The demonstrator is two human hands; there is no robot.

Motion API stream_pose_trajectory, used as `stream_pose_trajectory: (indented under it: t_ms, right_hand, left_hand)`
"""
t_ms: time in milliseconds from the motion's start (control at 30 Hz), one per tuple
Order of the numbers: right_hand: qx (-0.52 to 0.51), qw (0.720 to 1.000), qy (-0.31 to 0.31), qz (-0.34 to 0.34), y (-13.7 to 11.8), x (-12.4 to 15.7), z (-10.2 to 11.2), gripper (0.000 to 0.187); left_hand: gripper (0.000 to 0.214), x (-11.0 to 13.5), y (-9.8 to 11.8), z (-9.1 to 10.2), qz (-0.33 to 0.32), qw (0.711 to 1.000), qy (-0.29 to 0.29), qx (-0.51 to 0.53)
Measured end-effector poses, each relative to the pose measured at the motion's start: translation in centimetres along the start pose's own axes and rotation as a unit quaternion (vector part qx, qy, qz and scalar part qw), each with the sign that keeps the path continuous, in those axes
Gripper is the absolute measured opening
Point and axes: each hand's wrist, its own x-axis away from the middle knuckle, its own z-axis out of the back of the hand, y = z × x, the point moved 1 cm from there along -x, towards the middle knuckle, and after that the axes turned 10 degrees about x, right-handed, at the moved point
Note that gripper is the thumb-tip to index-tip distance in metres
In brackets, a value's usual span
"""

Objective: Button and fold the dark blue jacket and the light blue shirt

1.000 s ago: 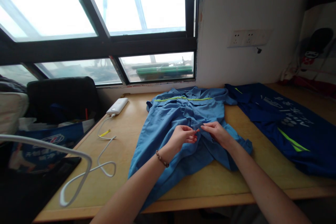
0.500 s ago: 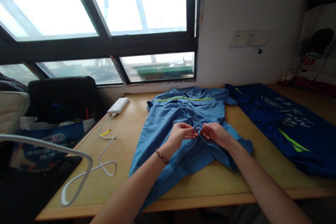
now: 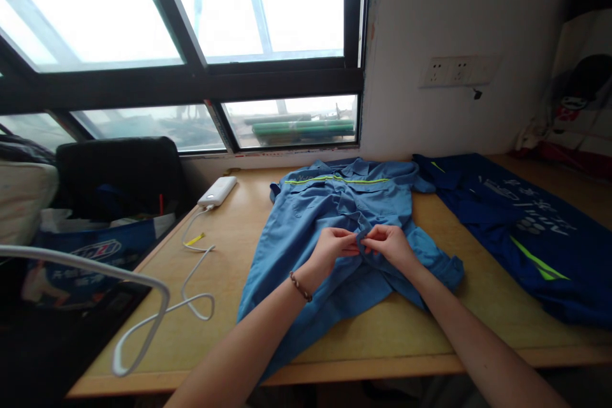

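A light blue work shirt (image 3: 287, 255) with a yellow-green stripe across its chest lies spread on the wooden table, collar toward the window. My left hand (image 3: 335, 250) pinches the edge of its front opening near the middle. Close against it, my right hand (image 3: 388, 245) has thumb and fingers closed on the facing edge of the same opening. The cloth is lifted and bunched between my fingertips. Any button there is too small or too covered to make out.
A dark blue garment (image 3: 540, 223) with white print lies on the right. On the left are a white power bank (image 3: 218, 191) and its looping white cable (image 3: 198, 307). A black chair (image 3: 117, 172) and a printed bag (image 3: 95, 255) stand beside the table (image 3: 363, 366).
My right fingers have moved in closer to the left ones, over the shirt's edge. The view has shifted slightly; the shirt lies as before.
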Motion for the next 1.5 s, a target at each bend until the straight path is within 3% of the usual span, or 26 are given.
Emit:
stream_pose_trajectory:
  t_ms: [167, 267, 467, 633, 867, 1067, 1233, 1500]
  right_hand:
    - [0.15, 0.984, 0.057, 0.072, 0.0, 0.8, -0.7, 0.016]
    - [0.185, 0.976, 0.068, 0.09, -0.2, 1.0, -0.9, 0.013]
    - [0.143, 0.986, 0.06, 0.067, -0.1, 0.7, -1.2, 0.017]
    - [0.118, 0.99, 0.045, 0.062, 0.3, 0.6, -1.3, 0.019]
    - [0.058, 0.997, 0.009, 0.053, 0.0, 0.6, -1.6, 0.03]
    - [0.052, 0.996, 0.008, 0.076, -0.6, 0.9, -1.6, 0.042]
    - [0.033, 0.998, 0.007, 0.056, -0.4, 0.7, -1.5, 0.046]
    - [-0.109, 0.993, -0.047, -0.007, 0.0, 0.3, -1.1, 0.045]
  left_hand:
    - [0.034, 0.0, -0.5, -0.2, -0.018, 1.0, 0.019, 0.002]
    - [0.029, -0.1, -0.7, -0.2, -0.019, 0.999, 0.04, 0.018]
    - [0.024, -0.2, -0.7, -0.1, -0.002, 0.992, 0.097, 0.084]
    - [0.027, -0.3, -0.9, 0.0, 0.005, 0.985, 0.105, 0.14]
    - [0.03, -0.3, -0.8, -0.2, -0.019, 0.985, 0.115, 0.127]
    - [0.032, -0.3, -0.7, -0.1, -0.052, 0.989, 0.087, 0.112]
    - [0.031, -0.6, -0.8, 0.1, -0.095, 0.99, 0.075, 0.072]
    - [0.035, -0.2, -0.2, -0.3, -0.149, 0.986, 0.008, 0.08]
